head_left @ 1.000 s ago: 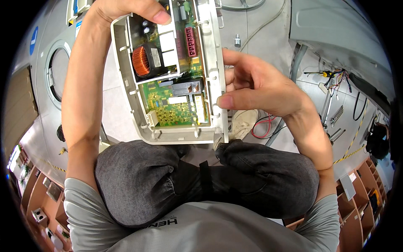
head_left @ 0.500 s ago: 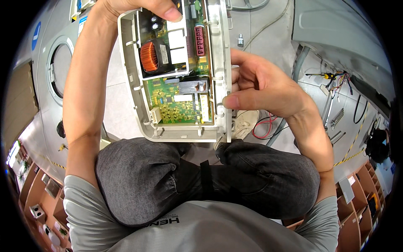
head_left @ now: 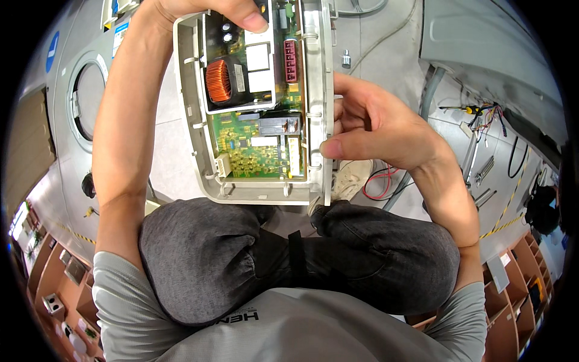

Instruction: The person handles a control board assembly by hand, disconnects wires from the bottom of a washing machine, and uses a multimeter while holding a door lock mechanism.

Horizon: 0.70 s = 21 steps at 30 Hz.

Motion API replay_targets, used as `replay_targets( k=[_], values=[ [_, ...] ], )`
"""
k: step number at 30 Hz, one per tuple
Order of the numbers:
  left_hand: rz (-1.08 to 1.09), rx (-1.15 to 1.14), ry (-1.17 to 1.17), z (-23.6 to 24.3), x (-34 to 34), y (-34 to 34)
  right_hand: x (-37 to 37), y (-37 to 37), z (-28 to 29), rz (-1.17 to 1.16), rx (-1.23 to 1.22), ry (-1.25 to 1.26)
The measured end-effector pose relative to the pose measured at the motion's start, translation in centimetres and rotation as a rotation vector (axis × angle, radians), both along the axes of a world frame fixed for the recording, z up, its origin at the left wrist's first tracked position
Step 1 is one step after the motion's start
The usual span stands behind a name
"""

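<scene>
The cream housing [head_left: 241, 198] is hanging at 12 o'clock above the knees [head_left: 187, 259], its circuit board [head_left: 250, 160] facing upward. The left hand [head_left: 202, 7] is gripping it from 11 o'clock, thumb lying over the white inner frame [head_left: 265, 81]; its other fingers are staying out of sight. The right hand [head_left: 377, 123] is pinching the rim at 4 o'clock, fingers curling behind. That narrow pinch could be slipping if the weight tips, dropping the housing toward the shoe [head_left: 351, 178]; hard left-thumb pressure could be straining parts near the copper coil [head_left: 218, 81].
</scene>
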<state>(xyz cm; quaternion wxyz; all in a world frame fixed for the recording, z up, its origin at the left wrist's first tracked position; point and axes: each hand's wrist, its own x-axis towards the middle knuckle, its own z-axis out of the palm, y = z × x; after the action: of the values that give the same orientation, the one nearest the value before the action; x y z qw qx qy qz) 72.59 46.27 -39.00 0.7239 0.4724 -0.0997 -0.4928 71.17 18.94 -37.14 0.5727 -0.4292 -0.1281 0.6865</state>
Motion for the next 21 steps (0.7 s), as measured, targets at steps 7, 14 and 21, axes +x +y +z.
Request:
replay_targets(
  k=[7, 14, 21],
  values=[
    [0.051, -0.096, 0.057, -0.1, -0.5, 0.2, -0.2, 0.1, 0.4, -0.009, 0.021, 0.006],
    [0.053, -0.155, 0.016, -1.5, -0.3, -0.1, 0.2, -0.2, 0.4, 0.005, 0.044, 0.021],
    [0.034, -0.189, 0.091, -1.2, -0.1, -0.1, -0.2, 0.0, 0.6, -0.001, 0.003, 0.007]
  ],
)
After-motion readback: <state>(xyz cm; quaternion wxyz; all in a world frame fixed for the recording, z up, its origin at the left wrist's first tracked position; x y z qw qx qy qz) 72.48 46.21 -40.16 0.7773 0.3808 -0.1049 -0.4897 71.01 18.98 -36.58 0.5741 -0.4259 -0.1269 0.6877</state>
